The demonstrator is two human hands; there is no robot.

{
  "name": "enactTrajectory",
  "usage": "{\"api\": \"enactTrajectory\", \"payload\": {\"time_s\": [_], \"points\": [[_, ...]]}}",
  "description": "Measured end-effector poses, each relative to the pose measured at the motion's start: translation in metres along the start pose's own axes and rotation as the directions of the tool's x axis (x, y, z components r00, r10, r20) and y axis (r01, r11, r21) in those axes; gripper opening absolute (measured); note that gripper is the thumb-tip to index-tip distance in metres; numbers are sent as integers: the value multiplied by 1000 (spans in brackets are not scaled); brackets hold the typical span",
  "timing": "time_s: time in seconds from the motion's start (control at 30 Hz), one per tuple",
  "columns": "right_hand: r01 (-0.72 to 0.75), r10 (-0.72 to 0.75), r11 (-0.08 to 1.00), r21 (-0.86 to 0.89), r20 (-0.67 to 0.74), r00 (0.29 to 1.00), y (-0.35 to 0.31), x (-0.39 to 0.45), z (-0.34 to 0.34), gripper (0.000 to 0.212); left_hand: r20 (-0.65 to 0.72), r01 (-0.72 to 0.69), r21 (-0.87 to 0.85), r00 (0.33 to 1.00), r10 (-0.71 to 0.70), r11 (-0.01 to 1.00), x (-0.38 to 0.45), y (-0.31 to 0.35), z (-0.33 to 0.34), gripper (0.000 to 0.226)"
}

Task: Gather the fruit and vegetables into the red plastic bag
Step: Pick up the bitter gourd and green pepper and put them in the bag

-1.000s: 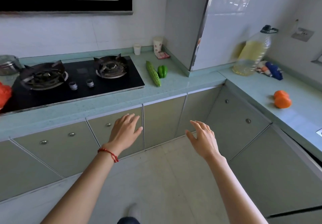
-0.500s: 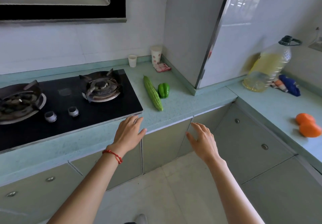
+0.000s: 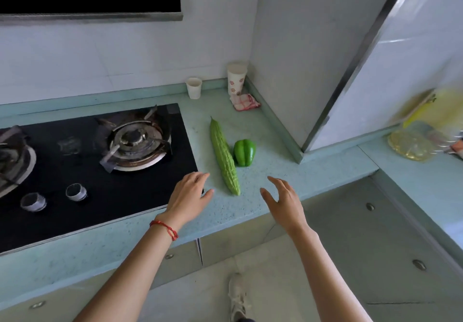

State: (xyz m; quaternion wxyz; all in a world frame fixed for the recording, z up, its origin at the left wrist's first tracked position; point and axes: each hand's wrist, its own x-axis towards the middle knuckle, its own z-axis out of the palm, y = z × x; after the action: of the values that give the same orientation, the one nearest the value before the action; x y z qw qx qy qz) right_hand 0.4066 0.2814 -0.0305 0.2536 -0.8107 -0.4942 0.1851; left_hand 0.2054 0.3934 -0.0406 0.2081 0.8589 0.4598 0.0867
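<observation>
1. Stretching across the frame from 9 o'clock to 3 o'clock, the pale green countertop [image 3: 250,211] is carrying everything else.
2. Sitting at 9 o'clock on it, the black gas hob [image 3: 105,191] is showing one burner [image 3: 135,141] and two knobs [image 3: 75,192].
3. Reaching in from 7 o'clock, the left hand [image 3: 188,197] is hovering palm down over the hob's corner, fingers loosely spread, gripping nothing; a red string bracelet [image 3: 165,229] is circling its wrist.
4. Coming in from 5 o'clock, the right hand [image 3: 283,201] is hanging open and empty, fingers curved.
5. Lying between the hands and pointing toward 12 o'clock, the bitter gourd [image 3: 224,156] is resting untouched on the counter.
6. Sitting at the gourd's 3 o'clock, just beside it, the green bell pepper [image 3: 244,152] is resting on the counter.
7. Standing at 12 o'clock by the wall, two paper cups [image 3: 194,87] are flanking a folded checked cloth [image 3: 244,101].
</observation>
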Motion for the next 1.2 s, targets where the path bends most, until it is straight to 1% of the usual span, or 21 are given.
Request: {"api": "enactTrajectory", "payload": {"time_s": [0.13,0.23,0.33,0.47,0.6,0.7,0.8,0.87,0.93,1.0,1.07,1.2], "points": [[10,-14,998,55,74,997,11,55,5,51,49,128,-139,991,-123,982,40,5,15,53],[6,-15,997,77,112,994,18,92,8,52,102,202,-212,978,-184,956,69,9,25,54],[-15,2,995,99,137,991,23,124,15,54,142,312,-341,949,-280,887,95,11,34,54],[-117,88,978,173,164,982,24,153,29,57,170,437,-452,898,-405,778,125,10,46,57],[-262,208,926,273,211,955,24,177,44,65,193,548,-510,824,-532,663,158,5,56,63],[-350,274,865,359,246,930,23,191,52,67,184,585,-520,788,-588,622,179,-1,63,66],[-396,304,827,400,274,912,24,205,58,69,157,590,-535,773,-615,605,193,-2,65,49],[-417,315,802,428,291,903,24,211,60,70,149,587,-543,771,-619,600,199,-2,67,42],[-435,323,780,450,307,895,25,215,61,70,176,591,-570,766,-618,571,205,-4,71,38],[-441,319,769,463,319,892,26,217,62,70,214,616,-576,748,-628,537,209,-6,73,35],[-439,316,772,460,322,893,28,219,65,71,247,637,-584,729,-638,503,211,-9,73,34],[-431,311,782,450,318,896,28,224,68,71,291,641,-639,714,-638,426,206,-16,69,28]]}}
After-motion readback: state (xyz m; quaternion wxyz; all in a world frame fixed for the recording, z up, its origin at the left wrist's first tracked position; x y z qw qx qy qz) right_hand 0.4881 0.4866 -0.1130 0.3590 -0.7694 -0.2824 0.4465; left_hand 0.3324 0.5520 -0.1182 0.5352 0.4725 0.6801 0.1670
